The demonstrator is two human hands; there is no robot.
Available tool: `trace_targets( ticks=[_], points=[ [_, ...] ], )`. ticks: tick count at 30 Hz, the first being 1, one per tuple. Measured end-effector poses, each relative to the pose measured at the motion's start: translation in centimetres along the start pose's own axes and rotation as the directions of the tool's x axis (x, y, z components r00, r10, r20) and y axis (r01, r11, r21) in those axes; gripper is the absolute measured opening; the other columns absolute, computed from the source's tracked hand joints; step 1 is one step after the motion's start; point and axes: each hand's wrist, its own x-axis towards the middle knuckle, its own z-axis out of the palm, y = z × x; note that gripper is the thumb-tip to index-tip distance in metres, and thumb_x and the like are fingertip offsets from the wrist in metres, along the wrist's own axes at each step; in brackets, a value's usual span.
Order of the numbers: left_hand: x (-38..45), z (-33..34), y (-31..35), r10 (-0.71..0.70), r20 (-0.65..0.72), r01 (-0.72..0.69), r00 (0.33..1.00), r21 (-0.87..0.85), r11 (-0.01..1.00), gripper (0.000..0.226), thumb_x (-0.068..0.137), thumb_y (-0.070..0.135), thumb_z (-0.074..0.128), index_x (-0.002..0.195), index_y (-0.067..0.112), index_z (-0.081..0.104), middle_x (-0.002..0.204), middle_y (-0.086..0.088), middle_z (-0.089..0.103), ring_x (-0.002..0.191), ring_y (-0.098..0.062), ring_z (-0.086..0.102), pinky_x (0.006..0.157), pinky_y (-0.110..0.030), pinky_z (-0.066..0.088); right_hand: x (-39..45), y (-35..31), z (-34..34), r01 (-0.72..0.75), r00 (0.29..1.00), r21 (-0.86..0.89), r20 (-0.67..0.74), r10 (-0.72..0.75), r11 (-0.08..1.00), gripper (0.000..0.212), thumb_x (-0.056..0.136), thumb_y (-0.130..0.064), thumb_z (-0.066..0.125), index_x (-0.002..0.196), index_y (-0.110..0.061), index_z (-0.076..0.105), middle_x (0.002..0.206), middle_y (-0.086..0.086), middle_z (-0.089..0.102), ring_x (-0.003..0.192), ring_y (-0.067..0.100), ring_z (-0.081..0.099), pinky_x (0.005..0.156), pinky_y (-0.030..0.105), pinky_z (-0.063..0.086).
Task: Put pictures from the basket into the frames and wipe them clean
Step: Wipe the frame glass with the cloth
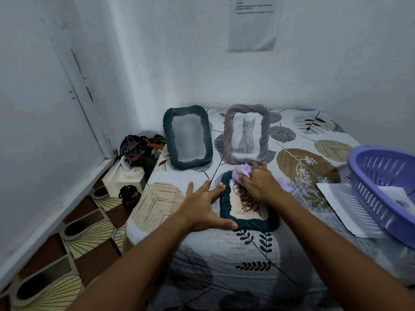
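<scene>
A dark green frame [226, 212] lies flat on the bed with a picture inside it. My left hand [205, 206] rests on its left edge, fingers spread and straight. My right hand [258, 182] grips a lilac cloth [242, 172] and presses it on the frame's top right part. Behind stand an empty dark green frame [187, 138] and a grey frame [247, 134] with a cat picture. A purple basket [363, 169] sits at the right with a paper inside.
The bed's patterned sheet [235, 250] covers the surface. A white sheet of paper [343, 203] lies under the basket's left side. On the floor at the left are a white box [122, 179], a dark bag [134, 147] and a small dark object [129, 194]. Walls close off the back and left.
</scene>
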Motion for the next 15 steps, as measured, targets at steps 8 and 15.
trace_targets(
  ticks=[8,15],
  points=[
    [0.0,0.0,0.0,0.006,-0.004,-0.006,1.0,-0.004,1.0,0.123,0.051,0.093,0.046,0.152,0.031,0.015,0.16,0.0,0.017,0.148,-0.011,-0.003,0.116,-0.053,-0.012,-1.5,-0.1,-0.9,0.173,0.972,0.021,0.16,-0.174,0.985,0.047,0.101,-0.045,0.033,0.135,-0.021,0.055,0.161,0.007,0.007,0.148,0.027,-0.008,0.113,0.057,0.006],
    [-0.1,-0.2,0.1,0.0,0.0,0.0,1.0,-0.029,1.0,0.123,0.05,0.093,0.046,0.152,0.033,0.012,0.16,0.0,0.015,0.147,-0.011,-0.004,0.117,-0.053,-0.011,-1.3,-1.2,-0.8,0.194,0.976,-0.08,0.115,-0.184,0.978,0.055,0.101,-0.047,0.031,0.129,-0.008,0.058,0.161,0.009,0.008,0.148,0.03,-0.003,0.114,0.057,0.012]
  ],
)
